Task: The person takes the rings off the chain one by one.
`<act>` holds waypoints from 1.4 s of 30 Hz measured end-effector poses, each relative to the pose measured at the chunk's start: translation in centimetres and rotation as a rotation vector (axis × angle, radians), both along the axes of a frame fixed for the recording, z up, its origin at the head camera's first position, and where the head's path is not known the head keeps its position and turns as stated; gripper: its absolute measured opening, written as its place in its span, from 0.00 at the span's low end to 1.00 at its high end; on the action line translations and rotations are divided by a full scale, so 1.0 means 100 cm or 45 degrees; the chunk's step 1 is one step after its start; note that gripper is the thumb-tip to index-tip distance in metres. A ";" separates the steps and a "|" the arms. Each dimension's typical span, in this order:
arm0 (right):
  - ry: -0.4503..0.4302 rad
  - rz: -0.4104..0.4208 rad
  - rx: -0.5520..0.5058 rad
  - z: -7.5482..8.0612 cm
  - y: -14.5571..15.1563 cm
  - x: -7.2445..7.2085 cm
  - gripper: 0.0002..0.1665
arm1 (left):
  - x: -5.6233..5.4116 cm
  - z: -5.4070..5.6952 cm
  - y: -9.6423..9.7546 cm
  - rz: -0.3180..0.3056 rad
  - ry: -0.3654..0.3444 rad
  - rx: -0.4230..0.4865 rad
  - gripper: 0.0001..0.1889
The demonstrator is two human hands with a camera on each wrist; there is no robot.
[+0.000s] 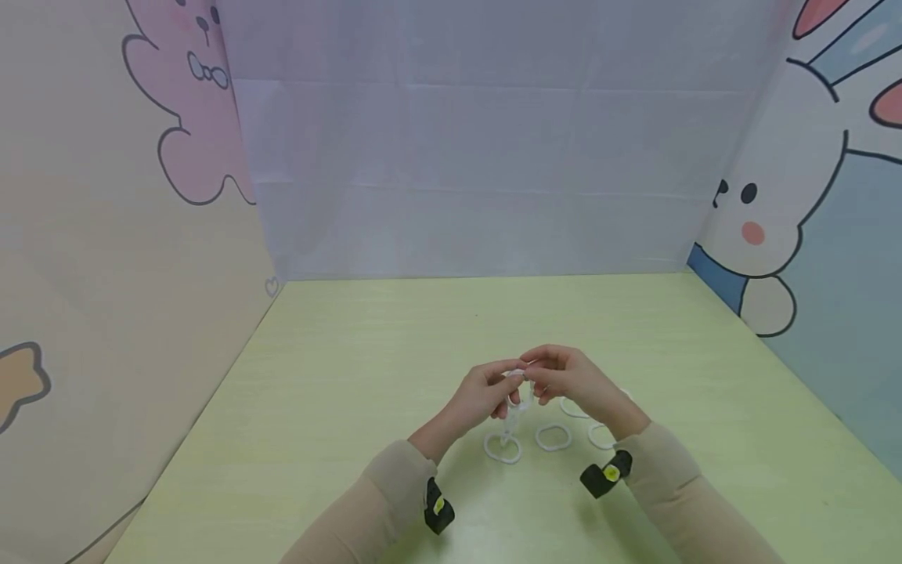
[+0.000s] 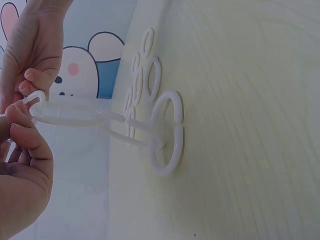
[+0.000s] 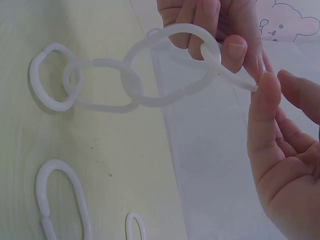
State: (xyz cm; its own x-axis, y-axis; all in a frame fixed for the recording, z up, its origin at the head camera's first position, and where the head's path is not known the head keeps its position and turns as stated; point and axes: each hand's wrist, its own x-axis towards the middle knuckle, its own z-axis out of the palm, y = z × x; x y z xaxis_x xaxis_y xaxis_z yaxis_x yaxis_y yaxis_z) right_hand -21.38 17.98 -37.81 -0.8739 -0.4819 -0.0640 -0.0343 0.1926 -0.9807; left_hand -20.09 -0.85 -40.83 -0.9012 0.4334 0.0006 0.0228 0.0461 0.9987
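A: Quick status: where's the chain?

B: The chain (image 3: 110, 63) hangs from the hands, centre of the table (image 1: 211, 470). Its bottom link (image 3: 35, 82) rests on the tabletop, w/ two more links running up from it, each hooked thru the next, and the top link (image 3: 231, 76) up at the fingertips.

A: L hand?

B: The L hand (image 1: 482, 395) has thumb & forefinger nearly together, pinching the top link; its other fingers curl in loosely.

A: And the R hand?

B: The R hand (image 1: 574, 384) is right beside it, fingers bent, thumb on the far end of that same link. Looks like a light pinch, tho the exact contact is partly hidden, so can't tell how firm.

A: Which step, then?

B: Prob. mid-join: the top link goes thru the one below, & both hands seem to be working its free end. Whether its gap is clear of the lower link, can't tell; fingers cover it.

A: Next move calls for what?

B: Judging by the pose, L hand steady, R hand turning the top link so it seats properly, w/o a hard tug, since the gaps in the links could let one slip off. After that, prob. a reach to the loose links (image 3: 41, 195) lying on the table, near the chain but apart from it.
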 end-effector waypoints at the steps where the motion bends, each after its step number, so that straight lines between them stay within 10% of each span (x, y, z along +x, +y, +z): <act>1: 0.001 0.003 0.001 0.000 0.000 0.000 0.22 | 0.000 0.000 0.000 -0.002 0.001 -0.005 0.16; 25: 0.033 -0.026 0.051 -0.003 0.003 -0.002 0.24 | -0.001 -0.002 -0.002 0.044 0.182 -0.114 0.19; 42: 0.028 -0.188 -0.058 -0.001 0.003 -0.001 0.18 | -0.001 -0.008 -0.002 0.012 0.011 -0.183 0.23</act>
